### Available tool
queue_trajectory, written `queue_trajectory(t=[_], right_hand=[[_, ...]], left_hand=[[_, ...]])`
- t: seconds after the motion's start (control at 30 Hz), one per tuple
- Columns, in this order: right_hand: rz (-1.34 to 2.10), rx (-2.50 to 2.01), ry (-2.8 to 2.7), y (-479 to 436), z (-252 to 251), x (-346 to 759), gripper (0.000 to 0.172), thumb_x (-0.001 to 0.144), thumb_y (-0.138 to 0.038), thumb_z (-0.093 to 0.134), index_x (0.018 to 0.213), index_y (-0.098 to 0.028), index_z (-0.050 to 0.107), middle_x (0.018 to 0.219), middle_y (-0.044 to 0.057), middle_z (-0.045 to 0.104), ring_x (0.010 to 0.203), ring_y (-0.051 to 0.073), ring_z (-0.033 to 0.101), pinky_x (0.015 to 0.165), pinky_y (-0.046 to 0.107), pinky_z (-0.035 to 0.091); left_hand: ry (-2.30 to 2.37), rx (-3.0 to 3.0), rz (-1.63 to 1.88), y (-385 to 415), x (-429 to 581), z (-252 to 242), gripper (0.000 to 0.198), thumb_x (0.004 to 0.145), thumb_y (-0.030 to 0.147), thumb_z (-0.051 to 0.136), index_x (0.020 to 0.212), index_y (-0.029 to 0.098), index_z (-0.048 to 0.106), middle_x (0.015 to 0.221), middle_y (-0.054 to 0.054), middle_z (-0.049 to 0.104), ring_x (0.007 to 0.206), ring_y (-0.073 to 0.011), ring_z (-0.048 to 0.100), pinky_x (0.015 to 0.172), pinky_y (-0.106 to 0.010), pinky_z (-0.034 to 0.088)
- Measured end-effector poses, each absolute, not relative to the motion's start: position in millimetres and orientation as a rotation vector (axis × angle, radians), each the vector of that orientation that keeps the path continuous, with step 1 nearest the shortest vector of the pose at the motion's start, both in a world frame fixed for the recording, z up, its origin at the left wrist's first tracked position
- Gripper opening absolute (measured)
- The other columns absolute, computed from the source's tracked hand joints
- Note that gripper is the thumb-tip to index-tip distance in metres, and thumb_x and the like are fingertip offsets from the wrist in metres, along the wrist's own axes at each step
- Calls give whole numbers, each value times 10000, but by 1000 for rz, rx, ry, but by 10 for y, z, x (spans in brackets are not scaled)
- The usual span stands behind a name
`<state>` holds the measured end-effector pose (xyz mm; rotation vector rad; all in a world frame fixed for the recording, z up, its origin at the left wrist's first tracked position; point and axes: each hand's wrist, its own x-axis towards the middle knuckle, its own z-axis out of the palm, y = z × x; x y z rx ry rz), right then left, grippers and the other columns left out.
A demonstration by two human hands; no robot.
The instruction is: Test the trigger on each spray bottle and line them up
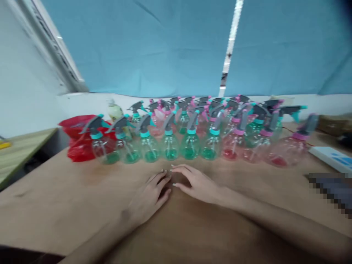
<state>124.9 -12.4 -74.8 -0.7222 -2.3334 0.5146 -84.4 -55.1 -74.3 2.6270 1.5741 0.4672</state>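
Resting palm down on the worktop, the left hand and right hand lie close together, their fingertips almost meeting near the middle. Neither hand holds anything. The left hand's fingers lie loosely side by side, pointing forward and to the right. The right hand's fingers are slightly spread and a little curled, pointing left. Both forearms lie along the wood.

Just beyond the hands, but not touching them, the green bottles stand upright in a front row, each with a grey trigger and a teal collar. To their right the row goes on with pink bottles, and more spray bottles crowd behind in further rows, too blurred to count.

A red bag sits at the left end of the rows, and a yellowish bottle shows behind it. A white box lies near the right edge. A blue curtain hangs behind everything.
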Motion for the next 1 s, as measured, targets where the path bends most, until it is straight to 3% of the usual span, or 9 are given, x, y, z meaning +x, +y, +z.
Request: queue_trajectory(t=[0.1,0.2,0.23,0.33,0.5,0.67,1.0], right_hand=[[532,-671,-2341,-82,-699,771,382,873,-213,535,1244,-239,448,1258,79,555,1204,202,507,1016,443,422],[565,-625,-2339,-54,-656,352,359,870,-205,543,1220,-235,463,1248,78,555,1195,198,512,1023,443,413],[574,-611,-2337,-45,-649,229,351,872,-205,541,1213,-239,466,1247,75,553,1194,198,513,1023,447,411],[594,-568,-2333,-15,-654,-91,329,872,-207,540,1192,-252,477,1235,63,553,1186,196,515,1016,448,414],[617,-490,-2341,16,-710,-486,314,866,-200,548,1171,-227,482,1208,66,567,1157,192,531,1005,428,424],[634,-447,-2346,14,-743,-718,298,860,-196,549,1150,-216,485,1176,76,579,1126,195,551,974,415,447],[639,-468,-2328,56,-767,-718,341,854,-211,554,1181,-196,462,1189,101,576,1121,217,550,950,426,463]], left_hand=[[1711,2456,567,-684,-1324,-657,347,899,345,452,1191,209,580,1286,-98,577,1198,-263,525,1031,-481,408],[1767,2133,896,-730,-1761,-627,295,850,377,520,1088,244,633,1173,-59,649,1103,-263,588,996,-487,434],[1764,1975,1047,-722,-1902,-630,276,815,386,567,1032,236,648,1086,-55,686,1019,-265,628,947,-480,472],[1902,1769,1283,-641,-2304,-622,300,864,421,462,999,193,603,949,-77,698,821,-248,673,726,-428,561],[2090,1632,1617,-390,-2740,-443,357,800,442,542,1025,167,512,1069,-128,608,1018,-275,598,804,-415,519],[2162,1749,1613,-104,-2739,-338,555,691,417,693,1136,162,482,1157,-131,541,1122,-287,511,960,-465,411],[2171,1908,1475,84,-2694,-397,588,712,437,685,1170,143,463,1104,-132,541,1045,-294,538,906,-448,439]])
